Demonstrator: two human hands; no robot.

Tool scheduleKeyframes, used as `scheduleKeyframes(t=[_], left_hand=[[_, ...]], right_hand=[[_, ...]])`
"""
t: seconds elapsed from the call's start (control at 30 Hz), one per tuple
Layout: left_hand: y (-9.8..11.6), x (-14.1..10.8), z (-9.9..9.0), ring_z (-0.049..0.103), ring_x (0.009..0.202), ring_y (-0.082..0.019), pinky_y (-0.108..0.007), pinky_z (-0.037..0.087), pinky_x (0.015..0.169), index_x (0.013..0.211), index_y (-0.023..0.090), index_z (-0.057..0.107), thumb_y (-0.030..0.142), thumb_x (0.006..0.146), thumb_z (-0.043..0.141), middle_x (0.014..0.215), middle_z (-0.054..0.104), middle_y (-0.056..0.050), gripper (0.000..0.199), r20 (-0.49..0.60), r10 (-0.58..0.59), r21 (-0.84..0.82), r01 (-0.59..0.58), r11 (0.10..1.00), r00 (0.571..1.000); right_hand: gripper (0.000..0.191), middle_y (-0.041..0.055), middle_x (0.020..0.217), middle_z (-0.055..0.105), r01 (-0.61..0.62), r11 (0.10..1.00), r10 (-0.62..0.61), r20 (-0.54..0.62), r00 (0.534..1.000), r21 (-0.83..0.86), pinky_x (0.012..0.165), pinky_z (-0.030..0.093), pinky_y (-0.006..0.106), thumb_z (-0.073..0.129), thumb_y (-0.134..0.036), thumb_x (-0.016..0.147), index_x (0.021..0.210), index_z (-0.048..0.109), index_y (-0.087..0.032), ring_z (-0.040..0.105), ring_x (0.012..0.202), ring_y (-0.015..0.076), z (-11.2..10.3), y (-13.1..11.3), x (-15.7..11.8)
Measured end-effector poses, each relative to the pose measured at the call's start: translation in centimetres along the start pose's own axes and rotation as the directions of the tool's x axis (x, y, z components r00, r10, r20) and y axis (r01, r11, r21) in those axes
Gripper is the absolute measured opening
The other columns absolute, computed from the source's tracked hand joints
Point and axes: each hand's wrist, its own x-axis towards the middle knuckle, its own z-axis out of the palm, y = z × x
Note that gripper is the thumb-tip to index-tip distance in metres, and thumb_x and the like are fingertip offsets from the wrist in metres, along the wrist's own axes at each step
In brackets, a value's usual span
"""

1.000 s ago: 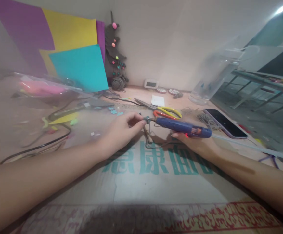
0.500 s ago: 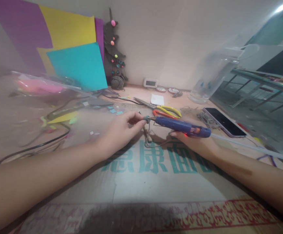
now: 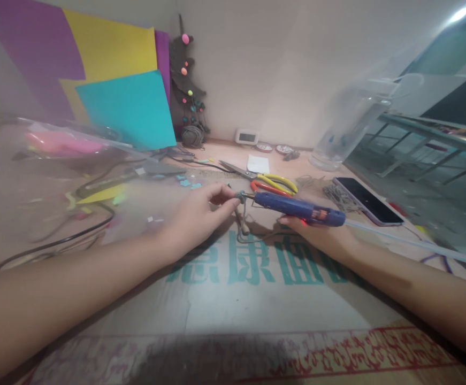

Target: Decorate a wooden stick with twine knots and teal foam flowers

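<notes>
Between the thumb and fingers of my left hand [image 3: 208, 211] is a small teal piece [image 3: 239, 196], with a thin cord [image 3: 244, 238] hanging from it toward the table. My right hand [image 3: 316, 230] is wrapped round a blue hot glue gun [image 3: 297, 206], partly hidden behind its body. The gun's metal nozzle points left and meets the teal piece. A clear glue stick [image 3: 401, 242] sticks out of the gun's back end. Just beyond the gun lie scissors [image 3: 262, 179] with yellow and orange handles.
A phone [image 3: 369, 200] lies at the right beside a bundle of grey cord [image 3: 339, 197]. A clear plastic jug [image 3: 345, 128] stands at the back right. Coloured sheets [image 3: 128, 109] lean on the wall. A black cable [image 3: 64, 238] crosses the left side among paper scraps.
The view has shifted very slightly. Both hands, the glue gun and the teal piece hold nearly the same positions.
</notes>
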Motion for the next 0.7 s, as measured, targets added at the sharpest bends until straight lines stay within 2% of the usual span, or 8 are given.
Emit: scheduleKeyframes(t=[0.7], left_hand=[[0.14,-0.08,-0.3,0.065,0.085,-0.018,-0.028,0.047,0.077,0.09,0.018,0.067,0.031,0.091,0.06,0.089,0.071,-0.001,0.015,-0.003,-0.012,0.001,0.012,1.0,1.0]], right_hand=[[0.021,0.0008,0.067,0.065,0.042,0.997,-0.045,-0.05,0.998,-0.06,0.058,0.052,0.035,0.067,-0.041,0.082,0.069,0.059,-0.026,0.064,0.062,0.0212,0.05,0.31,-0.22]])
